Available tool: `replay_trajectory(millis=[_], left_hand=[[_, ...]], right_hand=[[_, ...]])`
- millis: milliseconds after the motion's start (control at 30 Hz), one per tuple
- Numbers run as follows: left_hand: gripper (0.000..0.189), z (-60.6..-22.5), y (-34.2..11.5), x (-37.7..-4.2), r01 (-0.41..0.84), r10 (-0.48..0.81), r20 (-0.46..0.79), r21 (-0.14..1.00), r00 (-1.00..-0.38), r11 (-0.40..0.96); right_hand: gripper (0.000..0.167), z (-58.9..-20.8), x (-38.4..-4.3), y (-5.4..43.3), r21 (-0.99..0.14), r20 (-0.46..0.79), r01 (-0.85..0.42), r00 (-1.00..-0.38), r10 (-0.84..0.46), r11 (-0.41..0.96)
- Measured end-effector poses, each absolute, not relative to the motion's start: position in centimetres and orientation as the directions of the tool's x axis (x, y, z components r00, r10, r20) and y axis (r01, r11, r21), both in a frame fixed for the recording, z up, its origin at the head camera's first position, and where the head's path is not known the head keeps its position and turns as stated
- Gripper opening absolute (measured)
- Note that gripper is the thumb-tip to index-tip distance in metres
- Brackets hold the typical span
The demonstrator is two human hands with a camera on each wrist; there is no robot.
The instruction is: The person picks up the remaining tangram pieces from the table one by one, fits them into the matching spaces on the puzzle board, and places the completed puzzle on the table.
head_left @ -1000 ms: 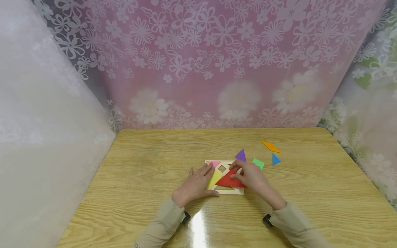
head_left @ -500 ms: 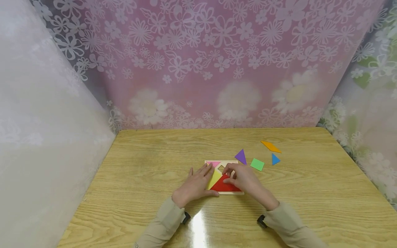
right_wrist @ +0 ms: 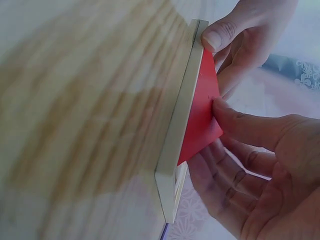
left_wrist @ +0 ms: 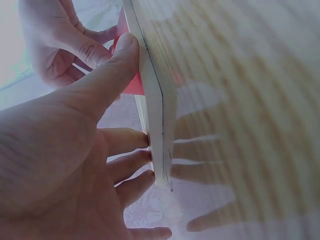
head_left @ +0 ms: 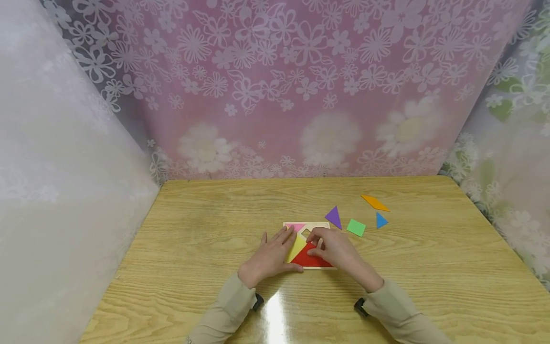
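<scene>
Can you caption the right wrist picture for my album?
Right hand pinches a tilted red triangle at a wooden tray.

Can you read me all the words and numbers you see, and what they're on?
Left sleeve: small dark marks, maybe letters, at the picture's edge; too small and cut off to read.
Colored pieces, wooden frame and table: no readable words or numbers.

Head camera: high above near side, widest and farthest off, facing forward and down over table [head_left: 206,224] toward far floral cloth [head_left: 258,91]. Wrist cameras: close, low, tipped sideways, looking along left hand [left_wrist: 70,150] and right hand [right_wrist: 285,182]; both share red piece [right_wrist: 202,107].
</scene>
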State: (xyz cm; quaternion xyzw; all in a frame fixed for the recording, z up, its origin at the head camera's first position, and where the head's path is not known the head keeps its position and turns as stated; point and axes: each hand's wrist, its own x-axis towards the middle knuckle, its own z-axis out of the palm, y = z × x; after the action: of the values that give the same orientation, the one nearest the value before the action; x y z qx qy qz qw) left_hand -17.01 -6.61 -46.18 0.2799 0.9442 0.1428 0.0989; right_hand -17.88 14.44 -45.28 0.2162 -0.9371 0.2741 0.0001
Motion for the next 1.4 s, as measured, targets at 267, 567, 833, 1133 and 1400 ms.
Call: replay_trajectory(millis=[267, 567, 833, 1133, 1400], left_hand=[[0.095, -46.3, -6.6, -17.1, 0.498, 0.556, -0.106, 0.330, -0.825, 0.802], [0.095, -46.1, -6.7, -17.0, 0.509, 0.561, -0.094, 0.319, -0.822, 0.799], [0.096, -46.1, -6.8, -17.0, 0.508, 0.563, -0.098, 0.324, -0.821, 0.798], [0.097, -46.4, -6.7, -17.1, 0.511, 0.563, -0.098, 0.317, -0.820, 0.799], [0.096, -46.2, -6.7, -17.1, 0.502, 0.562, -0.109, 0.336, -0.820, 0.797]], right_hand=[[0.025, -45.2, -17.8, 14.0, -0.443, 0.071, -0.383, -0.916, -0.395, 0.810], [0.025, -45.3, -18.0, 13.8, -0.481, 0.041, -0.348, -0.926, -0.376, 0.805], [0.027, -45.3, -18.1, 13.6, -0.393, 0.023, -0.375, -0.917, -0.399, 0.839], [0.014, -45.0, -18.5, 14.3, -0.487, 0.059, -0.350, -0.927, -0.370, 0.800], [0.005, -44.6, -18.8, 15.3, -0.485, 0.183, -0.399, -0.916, -0.356, 0.778]])
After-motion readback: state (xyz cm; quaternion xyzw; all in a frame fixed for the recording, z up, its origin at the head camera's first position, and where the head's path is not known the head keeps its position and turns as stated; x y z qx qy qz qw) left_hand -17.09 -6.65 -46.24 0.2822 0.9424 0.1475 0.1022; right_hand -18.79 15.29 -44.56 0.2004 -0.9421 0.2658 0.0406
